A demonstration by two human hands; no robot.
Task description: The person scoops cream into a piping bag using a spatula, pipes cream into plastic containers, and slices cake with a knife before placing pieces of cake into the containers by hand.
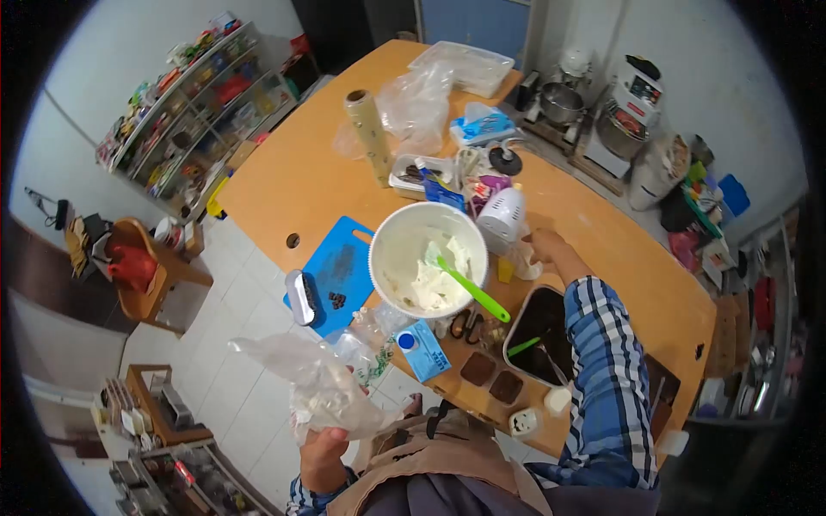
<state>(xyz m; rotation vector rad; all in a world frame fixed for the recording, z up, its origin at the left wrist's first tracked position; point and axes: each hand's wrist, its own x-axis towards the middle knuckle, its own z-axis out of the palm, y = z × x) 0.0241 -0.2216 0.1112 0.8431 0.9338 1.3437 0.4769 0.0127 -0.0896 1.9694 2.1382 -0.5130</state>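
Note:
My left hand (pixel 327 445) is closed around the lower part of a clear plastic bag (pixel 323 383) with some white cream inside, held off the near table edge. My right hand (pixel 549 246) reaches past the white hand mixer (pixel 502 217), fingers curled by a pale crumpled piece (pixel 522 261); what they grip is too small to make out. Between the hands stands a white bowl (pixel 391 288) of whipped cream (pixel 443 277), a green spatula (pixel 475 290) leaning in it. In front of the bowl is a blue milk carton (pixel 423 351).
A blue cutting board (pixel 340 267) with dark pieces lies left. Scissors (pixel 465 327), small brown-filled tubs (pixel 506 387) and a dark-filled tray (pixel 544 314) sit near my right forearm. A wrap roll (pixel 368 138) stands behind the bowl; stand mixers (pixel 621 129) are at the far right.

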